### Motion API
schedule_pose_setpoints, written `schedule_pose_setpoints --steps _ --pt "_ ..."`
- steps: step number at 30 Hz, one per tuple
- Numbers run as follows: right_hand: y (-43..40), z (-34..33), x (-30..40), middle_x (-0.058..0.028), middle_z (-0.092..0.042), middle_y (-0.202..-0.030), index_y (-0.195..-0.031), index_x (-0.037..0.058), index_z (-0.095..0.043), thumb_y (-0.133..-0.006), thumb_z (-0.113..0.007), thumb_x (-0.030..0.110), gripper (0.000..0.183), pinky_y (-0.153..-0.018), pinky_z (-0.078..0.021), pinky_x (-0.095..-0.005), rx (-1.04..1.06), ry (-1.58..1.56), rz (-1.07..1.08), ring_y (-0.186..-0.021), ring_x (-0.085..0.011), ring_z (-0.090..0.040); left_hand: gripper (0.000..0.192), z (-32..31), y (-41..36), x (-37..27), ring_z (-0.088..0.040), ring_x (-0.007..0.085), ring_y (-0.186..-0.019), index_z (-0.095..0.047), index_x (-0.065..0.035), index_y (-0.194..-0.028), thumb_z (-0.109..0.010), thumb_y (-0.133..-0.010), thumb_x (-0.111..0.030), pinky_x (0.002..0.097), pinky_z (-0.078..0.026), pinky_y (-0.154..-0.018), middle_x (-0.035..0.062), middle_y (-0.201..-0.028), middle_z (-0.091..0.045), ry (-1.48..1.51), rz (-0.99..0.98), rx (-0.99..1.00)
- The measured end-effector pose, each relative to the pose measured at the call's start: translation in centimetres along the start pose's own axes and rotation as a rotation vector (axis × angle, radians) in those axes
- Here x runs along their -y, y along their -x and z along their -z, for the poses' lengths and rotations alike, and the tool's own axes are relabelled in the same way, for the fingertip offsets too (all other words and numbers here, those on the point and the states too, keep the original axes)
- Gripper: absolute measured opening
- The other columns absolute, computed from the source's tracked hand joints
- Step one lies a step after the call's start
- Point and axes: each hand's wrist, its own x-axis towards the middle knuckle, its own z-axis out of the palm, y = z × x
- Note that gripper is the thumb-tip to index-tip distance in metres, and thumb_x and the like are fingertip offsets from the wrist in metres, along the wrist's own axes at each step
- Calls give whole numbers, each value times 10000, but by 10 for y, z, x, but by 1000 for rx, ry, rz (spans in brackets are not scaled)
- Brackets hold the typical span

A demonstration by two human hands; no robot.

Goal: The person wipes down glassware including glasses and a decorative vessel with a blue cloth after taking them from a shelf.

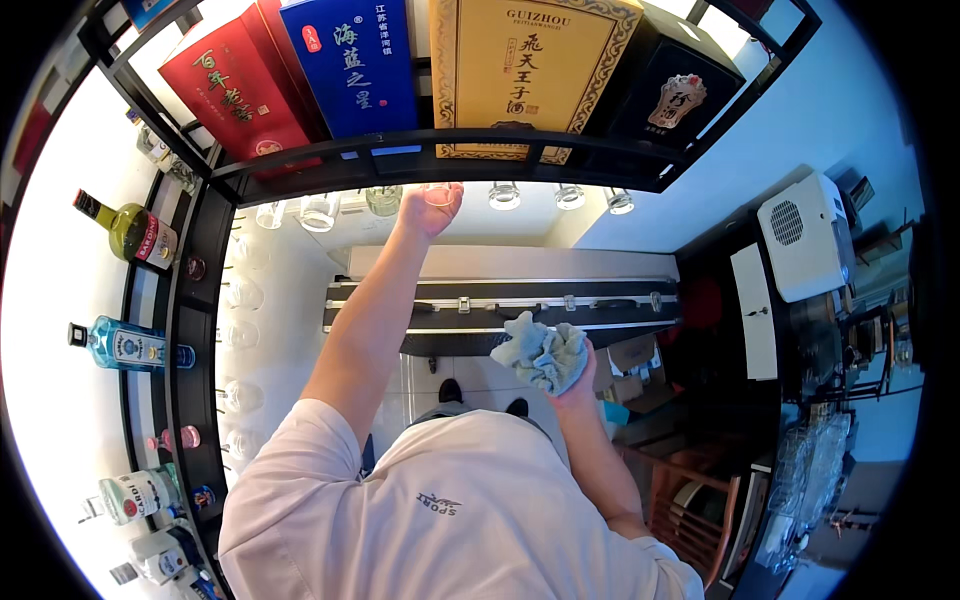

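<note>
My left hand (431, 211) is raised to the black metal shelf (465, 166) and grips a small clear glass (442, 195) just under its front rail. Other glasses hang or stand in the same row: a greenish glass (385, 200) and a wider clear tumbler (319, 213) to the left, another clear glass (504, 196) to the right. Lower down, at waist height, my right hand (579, 384) holds a crumpled grey-green cloth (546, 352). Its fingers are mostly hidden behind the cloth.
Boxed liquor, including a blue box (352, 75) and a yellow box (525, 75), fills the shelf overhead. Bottles such as a blue gin bottle (131, 346) line the left rack. Black cases (517, 300) stand against the wall. A wooden chair (694, 499) is at right.
</note>
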Motion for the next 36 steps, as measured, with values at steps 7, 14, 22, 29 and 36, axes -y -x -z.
schedule_pose_setpoints --steps 7,14,22,29,36 --pt "5 6 -17 -129 -637 -1260 -1199 116 -644 -963 -388 459 489 -1023 -459 -514 -90 62 -40 -1183 -348 -585 571 -6 32 13 -652 262 -861 -529 86 -1223 -487 -1003 -439 331 -605 -730 166 -1040 -632 -1 76 17" --pt "5 8 -13 -124 -630 -1283 -1249 118 -623 -962 -399 436 483 -1050 -444 -500 -68 140 -73 -1205 -337 -576 679 -30 82 37 -663 229 -838 -514 101 -1261 -511 -988 -522 311 -606 -712 158 -1001 -640 -3 88 4" --pt "20 18 18 -142 -616 -1305 -1293 90 -596 -948 -421 432 516 -1069 -427 -497 68 129 -142 -1224 -344 -564 692 -30 135 76 -655 230 -818 -500 103 -1274 -511 -986 -526 307 -609 -697 149 -991 -631 -20 7 -106" --pt "31 -5 36 -103 -654 -1209 -1199 81 -623 -941 -449 428 466 -1002 -469 -464 70 133 -167 -1150 -306 -604 652 -37 182 121 -653 210 -779 -532 76 -1258 -481 -1001 -520 283 -600 -671 129 -966 -635 -157 -64 -213" --pt "18 -50 23 -75 -624 -1253 -1266 96 -572 -952 -489 463 491 -1034 -442 -439 27 173 -69 -1174 -262 -581 462 -67 226 214 -644 185 -687 -571 -84 -1239 -498 -1013 -480 311 -570 -632 71 -899 -649 -609 -55 -477"
